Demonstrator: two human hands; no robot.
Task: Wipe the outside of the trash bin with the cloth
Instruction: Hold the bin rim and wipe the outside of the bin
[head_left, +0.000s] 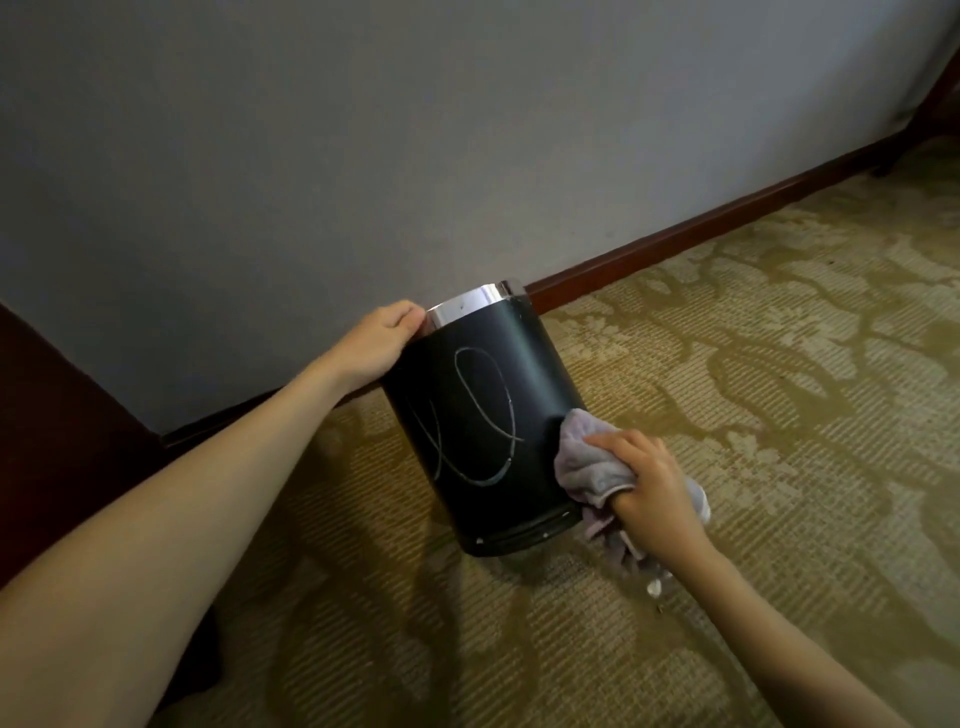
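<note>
A black round trash bin (483, 415) with a shiny metal top rim stands on the carpet near the wall, tilted a little. White looping scribbles mark its front. My left hand (379, 340) grips the bin at its upper left edge by the rim. My right hand (649, 486) is closed around a crumpled light grey cloth (584, 457), pressing it against the bin's lower right side. Part of the cloth hangs down below my hand.
A grey wall (363, 156) with a dark red-brown skirting board (675, 244) runs behind the bin. Patterned beige-green carpet (753, 364) spreads to the right and front. Dark wooden furniture (57, 415) stands at the left edge.
</note>
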